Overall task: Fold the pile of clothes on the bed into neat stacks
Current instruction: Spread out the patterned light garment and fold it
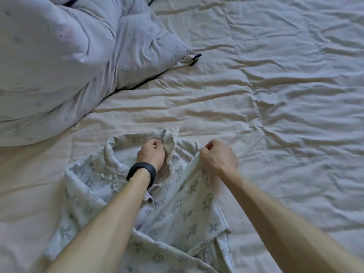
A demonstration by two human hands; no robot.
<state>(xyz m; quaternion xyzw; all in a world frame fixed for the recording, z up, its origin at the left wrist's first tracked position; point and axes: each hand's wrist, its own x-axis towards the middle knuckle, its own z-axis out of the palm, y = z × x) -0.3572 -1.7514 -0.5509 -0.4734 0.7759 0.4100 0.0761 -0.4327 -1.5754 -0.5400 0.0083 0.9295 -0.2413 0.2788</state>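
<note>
A pale printed shirt (177,211) with small grey figures and a row of buttons lies rumpled on the bed sheet (275,95), near the front edge. My left hand (151,154), with a black band on its wrist, grips a bunched bit of the shirt's far edge. To its right, my right hand (217,157) pinches a fold of the same shirt in a fist. Both forearms cover parts of the garment.
A puffy light duvet (69,56) with dark trim lies heaped at the back left. The wrinkled sheet stretches to the right and far side.
</note>
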